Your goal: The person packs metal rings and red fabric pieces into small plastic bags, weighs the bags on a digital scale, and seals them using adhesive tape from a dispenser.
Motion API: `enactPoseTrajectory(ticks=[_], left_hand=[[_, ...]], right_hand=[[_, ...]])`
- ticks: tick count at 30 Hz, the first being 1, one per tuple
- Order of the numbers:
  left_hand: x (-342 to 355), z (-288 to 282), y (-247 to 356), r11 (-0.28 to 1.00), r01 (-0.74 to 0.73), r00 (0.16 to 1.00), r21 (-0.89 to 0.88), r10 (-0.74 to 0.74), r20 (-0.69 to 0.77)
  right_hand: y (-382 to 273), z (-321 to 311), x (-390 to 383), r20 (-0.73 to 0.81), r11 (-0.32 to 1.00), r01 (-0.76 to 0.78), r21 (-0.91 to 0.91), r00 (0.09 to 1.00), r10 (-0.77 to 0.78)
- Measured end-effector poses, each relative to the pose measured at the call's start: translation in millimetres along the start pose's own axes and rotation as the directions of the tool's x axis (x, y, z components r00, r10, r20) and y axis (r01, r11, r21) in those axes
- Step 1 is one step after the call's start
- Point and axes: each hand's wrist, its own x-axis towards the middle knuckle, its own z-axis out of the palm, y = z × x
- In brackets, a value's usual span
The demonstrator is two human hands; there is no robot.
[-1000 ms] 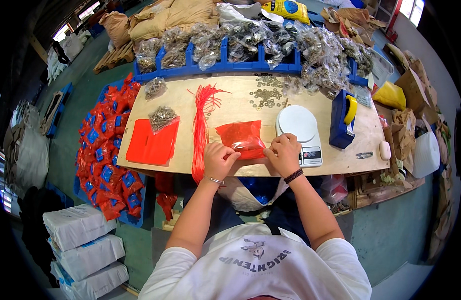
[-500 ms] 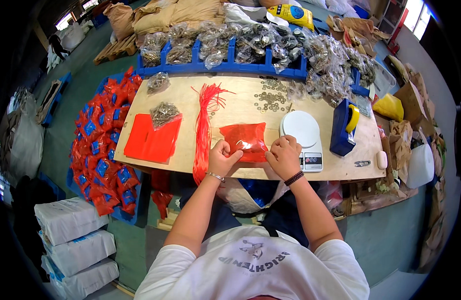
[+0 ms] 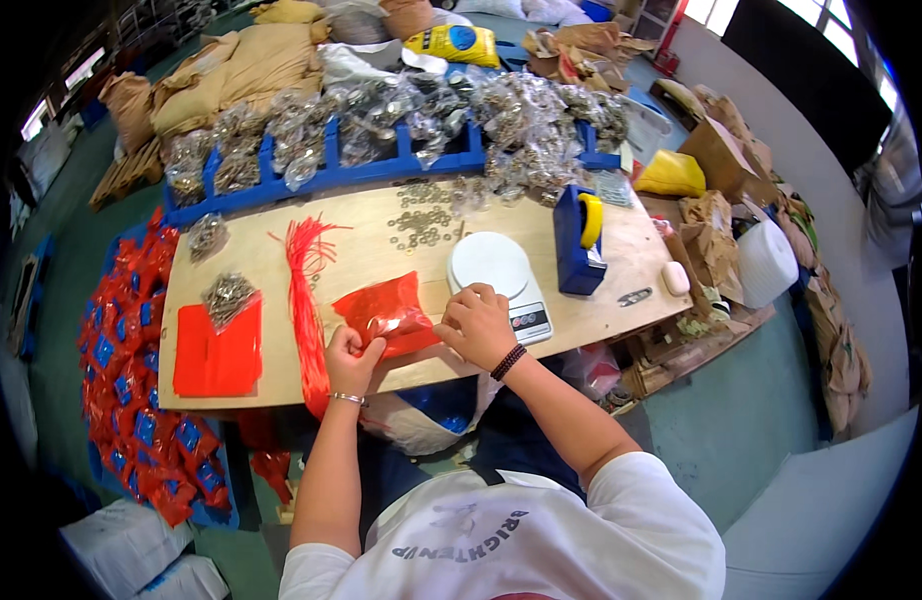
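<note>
A shiny red plastic bag (image 3: 389,308) lies near the front edge of the wooden table (image 3: 581,335). At its lower left corner my left hand (image 3: 352,360) pinches the plastic between thumb and fingers. My right hand (image 3: 479,326) is at the lower right corner, its fingers bent and closed on the bag's edge. Just beyond the right hand stands a white kitchen scale (image 3: 491,265). A bundle of red plastic strips (image 3: 307,300) lies left of the bag. Further left is a stack of flat red bags (image 3: 216,350) with a clear bag of small metal parts (image 3: 228,298) on it.
Blue bins (image 3: 381,165) heaped with clear bags of hardware line the table's far side. Loose metal washers (image 3: 421,215) lie before them. A blue tape dispenser (image 3: 579,250) stands right of the scale. Filled red bags (image 3: 131,370) pile up on the left.
The view has swung to the right, so the table appears further left and tilted. Both hands stay at the red bag's lower corners.
</note>
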Motion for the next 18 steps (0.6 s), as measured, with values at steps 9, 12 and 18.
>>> enactPoseTrajectory(ticks=[9,12,18], left_hand=[[-1,3,3,1.0,0.021,1.0,0.008,-0.021,-0.015],[-1,9,1,1.0,0.004,1.0,-0.017,-0.004,-0.011],[0,2,-1,0.999,0.03,1.0,-0.014,-0.03,-0.003]], right_hand=[[131,-86,-23,-0.319,0.925,-0.34,0.169,0.869,0.378],[203,-107,-46,-0.318,0.857,-0.507,0.088,0.801,0.507],[196,-107,-27,0.215,0.294,-0.746,0.597,0.502,0.838]])
